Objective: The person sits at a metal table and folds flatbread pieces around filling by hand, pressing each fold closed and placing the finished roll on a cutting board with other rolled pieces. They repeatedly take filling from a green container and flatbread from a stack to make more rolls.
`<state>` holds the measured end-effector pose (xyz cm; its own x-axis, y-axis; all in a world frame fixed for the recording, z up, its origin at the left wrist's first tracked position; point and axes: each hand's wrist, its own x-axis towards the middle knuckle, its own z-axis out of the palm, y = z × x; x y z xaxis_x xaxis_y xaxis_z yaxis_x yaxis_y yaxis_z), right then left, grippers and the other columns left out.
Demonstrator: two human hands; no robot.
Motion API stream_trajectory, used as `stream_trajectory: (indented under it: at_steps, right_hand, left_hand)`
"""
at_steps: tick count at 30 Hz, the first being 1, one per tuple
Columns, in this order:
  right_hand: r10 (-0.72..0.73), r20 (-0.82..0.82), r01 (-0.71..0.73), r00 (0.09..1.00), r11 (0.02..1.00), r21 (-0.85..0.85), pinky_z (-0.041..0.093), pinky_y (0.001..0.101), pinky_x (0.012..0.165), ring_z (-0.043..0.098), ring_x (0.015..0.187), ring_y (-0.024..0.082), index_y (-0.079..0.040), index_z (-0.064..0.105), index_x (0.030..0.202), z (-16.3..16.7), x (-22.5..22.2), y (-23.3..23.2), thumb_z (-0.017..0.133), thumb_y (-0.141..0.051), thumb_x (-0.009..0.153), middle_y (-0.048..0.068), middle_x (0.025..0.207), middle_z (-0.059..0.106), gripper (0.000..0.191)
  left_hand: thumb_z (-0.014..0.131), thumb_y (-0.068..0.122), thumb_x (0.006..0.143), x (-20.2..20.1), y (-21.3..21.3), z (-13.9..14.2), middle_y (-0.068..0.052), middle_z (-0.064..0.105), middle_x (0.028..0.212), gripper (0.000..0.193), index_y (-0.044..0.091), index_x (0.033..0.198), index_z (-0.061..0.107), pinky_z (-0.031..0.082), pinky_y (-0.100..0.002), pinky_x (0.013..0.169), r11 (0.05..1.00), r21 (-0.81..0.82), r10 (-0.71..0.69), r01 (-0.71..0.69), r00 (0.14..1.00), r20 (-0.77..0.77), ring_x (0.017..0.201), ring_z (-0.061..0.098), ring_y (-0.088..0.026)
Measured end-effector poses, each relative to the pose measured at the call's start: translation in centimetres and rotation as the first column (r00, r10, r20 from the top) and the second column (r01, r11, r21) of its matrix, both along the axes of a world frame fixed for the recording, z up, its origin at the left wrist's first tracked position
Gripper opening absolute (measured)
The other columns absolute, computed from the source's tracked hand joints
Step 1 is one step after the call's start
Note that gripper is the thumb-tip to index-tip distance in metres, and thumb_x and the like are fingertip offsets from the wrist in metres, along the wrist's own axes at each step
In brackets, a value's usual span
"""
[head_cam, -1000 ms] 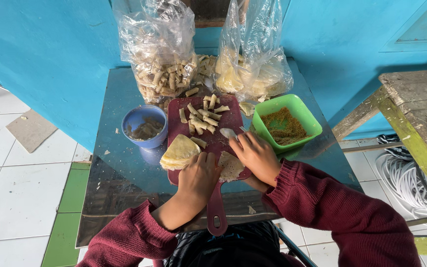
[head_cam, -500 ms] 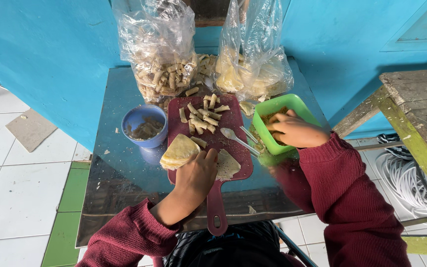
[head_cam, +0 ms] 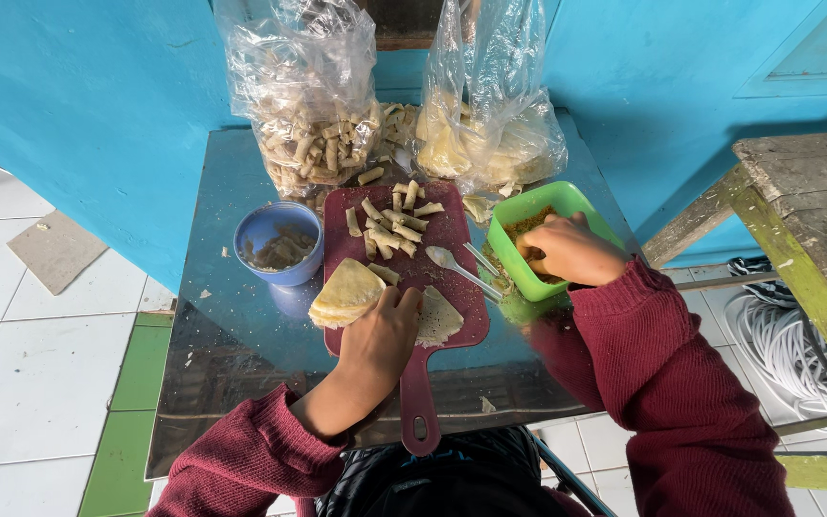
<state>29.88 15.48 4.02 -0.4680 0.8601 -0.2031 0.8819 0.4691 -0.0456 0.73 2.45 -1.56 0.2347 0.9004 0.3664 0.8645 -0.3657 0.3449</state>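
- Over on the left, a blue bowl sits on the shiny metal table, with some brownish stuff inside that I can't make out; it stands just beside the dark red cutting board.
- Next, a stack of pale yellow wrapper sheets lies on the board's left edge, partly hanging over it. They look thin, floppy and easy to tear, so I'd judge them best lifted one at a time by an edge, with a light pinch.
- Then the left hand rests on the board, fingers curled down onto a single flat wrapper, pinning it in place; that sheet lies near the board's lower right corner, apart from the stack.
- Up the board, a heap of finished little rolls lies loose; they seem light and soft enough to dent if squeezed.
- A white plastic spoon lies slantwise across the board's right edge, between the wrapper and the green tub.
- Behind, two clear plastic bags stand against the blue wall: one full of rolls, one of pale sheets.
- At the right, the right hand dips into the green tub, fingertips bunched down in the brown crumbly filling. Whether it has a pinch gathered I cannot tell. Loose and crumbly as it looks, it would likely spill unless held with closed fingertips.
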Motion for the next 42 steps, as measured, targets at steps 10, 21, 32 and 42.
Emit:
stream_trajectory:
  at_steps: [10, 21, 32, 42]
  right_hand:
    - [0.022, -0.154, -0.012, 0.988, 0.998, 0.069, 0.037, 0.048, 0.101, 0.067, 0.1, 0.027, -0.017, 0.078, 0.092, 0.1, 1.5, 0.3, 0.073, -0.019, 0.08, 0.004, 0.086, 0.077, 0.013]
    - [0.229, -0.35, -0.105, 0.908, 0.935, 0.339, 0.039, 0.0426, 0.093, 0.062, 0.092, 0.02, -0.017, 0.072, 0.083, 5.7, -0.8, -3.4, 0.074, -0.019, 0.082, -0.007, 0.079, 0.072, 0.004]
    - [0.386, -0.525, -0.288, 0.759, 0.921, 0.261, 0.041, 0.0384, 0.091, 0.056, 0.097, 0.021, -0.013, 0.071, 0.088, -1.9, -10.5, -8.5, 0.077, -0.015, 0.082, -0.002, 0.087, 0.067, 0.009]
    - [0.361, -0.638, -0.19, 0.68, 0.927, 0.322, 0.044, 0.0345, 0.084, 0.057, 0.094, 0.022, -0.013, 0.078, 0.093, -2.8, -9.1, -8.7, 0.077, -0.012, 0.083, -0.001, 0.094, 0.069, 0.009]
  left_hand:
    - [0.06, 0.018, 0.097, -1.3, -0.3, 1.0, -0.014, 0.064, 0.097, 0.017, 0.008, 0.112, 0.059, 0.057, -0.044, 0.068, 0.986, -0.133, -0.064, 0.097, 0.971, 0.23, 0.079, 0.069, -0.036]
    - [0.063, 0.017, 0.096, -1.7, 0.0, 0.9, -0.017, 0.067, 0.096, 0.022, 0.003, 0.111, 0.056, 0.056, -0.045, 0.074, 0.966, -0.195, -0.075, 0.168, 0.908, 0.411, 0.087, 0.07, -0.037]
    - [0.077, 0.033, 0.084, -1.1, 0.0, 0.8, -0.018, 0.066, 0.106, 0.05, 0.006, 0.118, 0.052, 0.056, -0.05, 0.072, 0.96, -0.245, -0.064, 0.134, 0.96, 0.273, 0.091, 0.069, -0.041]
    - [0.072, 0.038, 0.092, -0.3, -0.1, 0.4, -0.015, 0.065, 0.101, 0.044, 0.008, 0.117, 0.053, 0.058, -0.045, 0.065, 0.975, -0.218, 0.006, 0.033, 0.985, 0.174, 0.086, 0.071, -0.037]
